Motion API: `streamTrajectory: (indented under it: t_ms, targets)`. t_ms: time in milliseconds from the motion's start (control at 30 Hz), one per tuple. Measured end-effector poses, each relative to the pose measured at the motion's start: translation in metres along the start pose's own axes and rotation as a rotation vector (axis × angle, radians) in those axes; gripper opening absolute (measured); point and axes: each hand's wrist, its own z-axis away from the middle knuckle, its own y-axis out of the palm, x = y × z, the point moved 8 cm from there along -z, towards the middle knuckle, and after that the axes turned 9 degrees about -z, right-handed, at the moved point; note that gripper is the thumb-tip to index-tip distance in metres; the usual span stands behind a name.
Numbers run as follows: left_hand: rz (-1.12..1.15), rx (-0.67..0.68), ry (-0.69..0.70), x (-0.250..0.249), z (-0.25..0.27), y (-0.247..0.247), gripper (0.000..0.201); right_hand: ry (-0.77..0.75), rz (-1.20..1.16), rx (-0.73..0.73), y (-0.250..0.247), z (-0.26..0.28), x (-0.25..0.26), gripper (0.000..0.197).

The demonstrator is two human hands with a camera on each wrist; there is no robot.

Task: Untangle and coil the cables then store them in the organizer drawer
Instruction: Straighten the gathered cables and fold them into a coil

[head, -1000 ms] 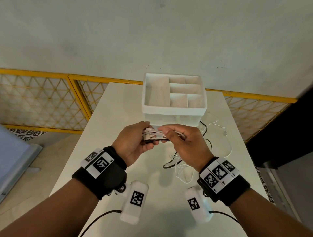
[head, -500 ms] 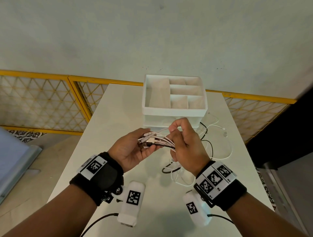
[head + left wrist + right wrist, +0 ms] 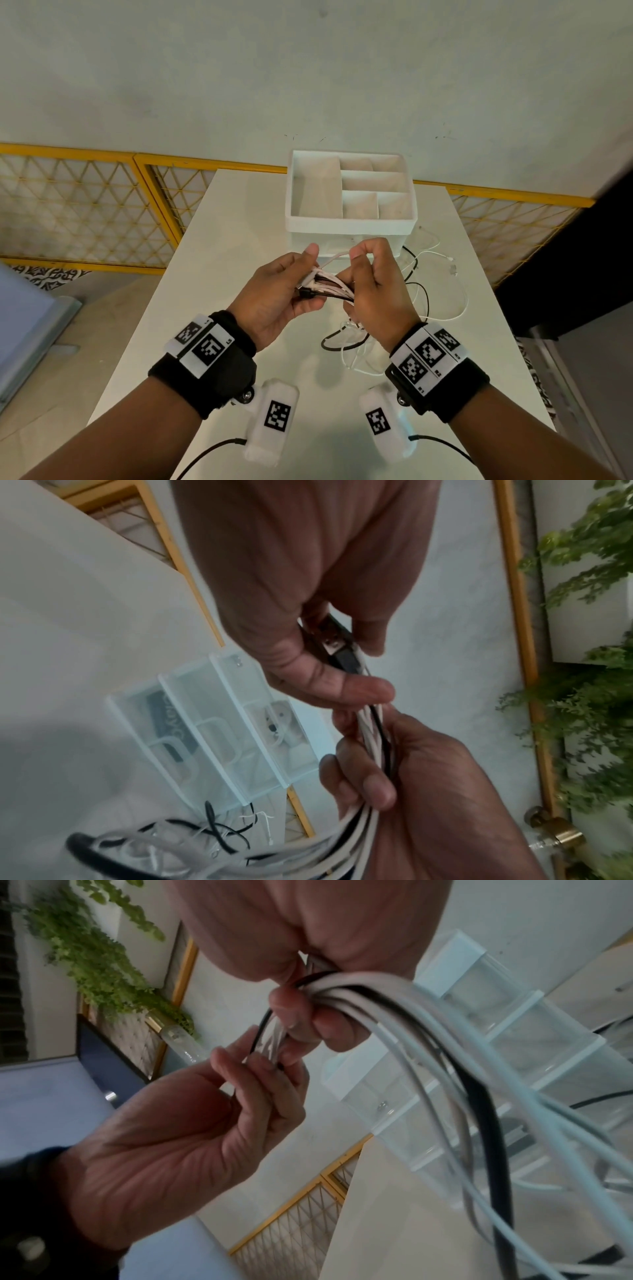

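Note:
Both hands hold one bundle of white and black cables [image 3: 329, 287] above the table, in front of the white organizer [image 3: 349, 224]. My left hand [image 3: 291, 291] grips the plug ends, a black USB plug [image 3: 337, 642] showing under the thumb. My right hand [image 3: 373, 284] is curled round the same cable bundle [image 3: 394, 999] just to the right and pinches one white strand up. The rest of the cables [image 3: 411, 308] trail down to the table in a loose tangle. The organizer's clear drawers [image 3: 219, 737] are shut.
The white table [image 3: 212, 308] has open floor off its left and right edges. A yellow mesh fence [image 3: 85, 205] runs behind it. The organizer's top tray [image 3: 318, 192] has several open compartments. A blue surface [image 3: 20, 325] lies at the far left.
My right hand has turned upright and lifted a white strand out of the bundle. The left hand has rolled palm-up, still holding the plug ends.

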Motion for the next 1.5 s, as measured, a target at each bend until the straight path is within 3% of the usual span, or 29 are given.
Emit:
streamTrajectory:
  t_ms: [167,333,467,600,667,800,1000,1167,1300,1400,1500]
  targets:
    - [-0.114,0.033,0.056,-0.001,0.002,0.001,0.035,0.029,-0.046,-0.040,-0.006,-0.002,-0.001,0.011]
    - [0.056,-0.076,-0.021,0.008,-0.007,-0.009,0.024,0.025,-0.071,-0.002,-0.001,0.002,0.001,0.013]
    - [0.213,-0.172,-0.109,0.016,-0.013,-0.021,0.024,0.033,-0.026,0.117,0.005,0.007,0.002,0.012]
    - [0.079,-0.160,-0.075,0.016,-0.013,-0.022,0.022,0.104,0.023,0.201,0.009,0.010,-0.004,0.005]
    - [0.029,-0.155,-0.076,0.016,-0.010,-0.019,0.024,0.063,0.108,0.215,0.012,0.011,-0.001,0.008]
    - [-0.024,-0.142,-0.079,0.012,-0.006,-0.013,0.035,-0.012,0.256,0.142,0.011,0.010,0.002,0.011]
    - [0.036,-0.003,-0.056,0.008,-0.001,0.002,0.043,-0.029,0.140,0.000,0.007,0.011,0.006,0.014]
    - [-0.013,-0.048,0.084,-0.002,-0.001,0.000,0.041,-0.052,0.132,0.041,0.013,0.015,0.009,0.012]
    - [0.071,-0.111,0.110,-0.003,-0.005,-0.010,0.034,-0.056,0.094,0.081,0.013,0.015,0.010,0.011]
    - [0.100,-0.103,0.063,-0.001,-0.009,-0.010,0.048,-0.066,0.072,0.109,0.014,0.015,0.007,0.016]
    - [0.205,-0.122,-0.038,0.004,-0.011,-0.012,0.036,-0.074,0.109,0.144,0.015,0.015,0.004,0.014]
